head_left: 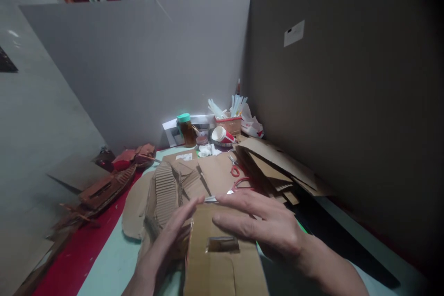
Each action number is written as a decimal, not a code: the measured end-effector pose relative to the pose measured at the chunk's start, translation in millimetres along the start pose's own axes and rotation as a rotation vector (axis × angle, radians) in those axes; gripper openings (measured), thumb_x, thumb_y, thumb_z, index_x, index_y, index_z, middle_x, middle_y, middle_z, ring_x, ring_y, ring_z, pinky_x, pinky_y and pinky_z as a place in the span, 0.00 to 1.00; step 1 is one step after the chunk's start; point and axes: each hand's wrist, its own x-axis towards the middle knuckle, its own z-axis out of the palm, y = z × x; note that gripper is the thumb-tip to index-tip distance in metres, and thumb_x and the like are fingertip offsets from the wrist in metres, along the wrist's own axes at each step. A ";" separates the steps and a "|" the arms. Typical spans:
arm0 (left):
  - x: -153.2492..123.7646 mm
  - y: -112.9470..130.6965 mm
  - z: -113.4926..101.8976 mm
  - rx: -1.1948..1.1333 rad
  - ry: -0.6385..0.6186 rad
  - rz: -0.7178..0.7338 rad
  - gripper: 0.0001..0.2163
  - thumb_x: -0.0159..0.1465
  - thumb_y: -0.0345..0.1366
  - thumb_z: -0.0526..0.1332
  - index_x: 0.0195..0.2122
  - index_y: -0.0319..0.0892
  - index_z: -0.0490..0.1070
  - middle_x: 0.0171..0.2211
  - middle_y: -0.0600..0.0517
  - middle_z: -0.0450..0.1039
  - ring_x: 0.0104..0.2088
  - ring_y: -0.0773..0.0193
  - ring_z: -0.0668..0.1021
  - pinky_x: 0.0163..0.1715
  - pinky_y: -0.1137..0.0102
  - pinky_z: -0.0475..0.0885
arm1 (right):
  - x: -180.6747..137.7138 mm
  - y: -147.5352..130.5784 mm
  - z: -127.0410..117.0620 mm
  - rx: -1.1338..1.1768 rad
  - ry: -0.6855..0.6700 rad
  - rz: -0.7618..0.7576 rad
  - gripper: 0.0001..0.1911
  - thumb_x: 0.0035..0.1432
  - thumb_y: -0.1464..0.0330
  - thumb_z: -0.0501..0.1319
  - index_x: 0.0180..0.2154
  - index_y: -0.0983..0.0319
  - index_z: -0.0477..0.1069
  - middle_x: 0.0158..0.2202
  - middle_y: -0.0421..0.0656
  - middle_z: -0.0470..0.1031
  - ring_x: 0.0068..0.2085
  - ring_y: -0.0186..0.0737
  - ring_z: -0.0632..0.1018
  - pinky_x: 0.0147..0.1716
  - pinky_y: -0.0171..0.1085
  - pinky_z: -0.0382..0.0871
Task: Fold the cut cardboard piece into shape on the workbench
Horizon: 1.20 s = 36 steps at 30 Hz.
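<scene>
both hands lay spread and flat, the left hand [166,240] and right hand [260,224] steadying a cardboard box [222,259] with a cut slot on the bench [114,259], probably mid-assembly, with scissors [236,169] waiting beyond.

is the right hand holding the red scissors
No, the right hand lies flat with open fingers on the brown cardboard box piece with a slot, while the red-handled scissors lie apart on the cardboard behind.
</scene>
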 end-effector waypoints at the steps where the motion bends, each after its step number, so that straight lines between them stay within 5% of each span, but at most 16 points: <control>1: -1.2 1.2 1.6 0.011 0.005 -0.002 0.29 0.57 0.58 0.66 0.59 0.57 0.74 0.65 0.49 0.68 0.65 0.40 0.69 0.59 0.48 0.70 | 0.0 -1.4 -0.4 0.007 -0.013 0.005 0.14 0.73 0.72 0.56 0.55 0.59 0.74 0.58 0.50 0.76 0.55 0.38 0.76 0.53 0.38 0.72; 5: -20.2 13.1 11.4 0.094 0.075 0.035 0.29 0.54 0.54 0.70 0.58 0.61 0.73 0.64 0.53 0.69 0.67 0.40 0.66 0.64 0.51 0.64 | -1.7 -8.3 0.4 0.042 -0.087 -0.004 0.15 0.74 0.69 0.54 0.55 0.61 0.74 0.60 0.51 0.75 0.59 0.40 0.74 0.58 0.40 0.70; 9: -37.6 31.6 22.6 0.222 0.062 0.147 0.33 0.50 0.52 0.73 0.59 0.64 0.72 0.66 0.55 0.67 0.66 0.38 0.67 0.60 0.52 0.70 | -5.8 -10.5 2.9 0.011 -0.025 0.037 0.16 0.76 0.68 0.50 0.55 0.59 0.74 0.61 0.47 0.74 0.59 0.36 0.74 0.58 0.36 0.70; 14: -42.4 49.5 31.4 0.359 0.007 0.253 0.32 0.61 0.51 0.65 0.67 0.65 0.60 0.69 0.52 0.61 0.67 0.42 0.65 0.62 0.51 0.67 | -0.6 -13.9 -0.9 0.013 -0.063 -0.026 0.14 0.74 0.71 0.53 0.54 0.64 0.74 0.57 0.52 0.76 0.59 0.39 0.75 0.57 0.38 0.71; 19: -45.2 49.4 35.3 0.508 -0.045 0.333 0.42 0.57 0.56 0.68 0.69 0.70 0.47 0.68 0.57 0.54 0.70 0.54 0.60 0.65 0.67 0.56 | 4.4 -18.6 0.6 0.060 -0.211 0.036 0.17 0.74 0.74 0.51 0.56 0.70 0.73 0.58 0.57 0.76 0.60 0.42 0.75 0.59 0.39 0.71; 22: -45.4 46.6 37.9 0.607 -0.045 0.379 0.41 0.60 0.58 0.64 0.70 0.69 0.44 0.65 0.56 0.54 0.68 0.61 0.62 0.63 0.74 0.55 | 0.4 -14.6 6.9 0.099 -0.131 0.007 0.17 0.73 0.74 0.53 0.59 0.70 0.71 0.58 0.56 0.76 0.60 0.42 0.75 0.59 0.38 0.71; 31: -47.3 45.6 55.2 0.702 0.171 0.445 0.30 0.69 0.54 0.54 0.70 0.61 0.47 0.61 0.56 0.60 0.63 0.66 0.66 0.62 0.79 0.52 | 3.9 -27.2 -4.8 0.129 -0.274 0.121 0.20 0.72 0.72 0.56 0.62 0.68 0.69 0.65 0.51 0.69 0.64 0.38 0.70 0.65 0.32 0.62; 36: -44.9 37.7 56.0 0.672 0.284 0.475 0.26 0.70 0.51 0.55 0.68 0.62 0.51 0.57 0.56 0.60 0.58 0.64 0.68 0.59 0.76 0.57 | 0.9 -27.5 1.9 0.159 -0.049 0.215 0.25 0.66 0.79 0.55 0.62 0.66 0.67 0.62 0.49 0.74 0.62 0.38 0.74 0.63 0.31 0.64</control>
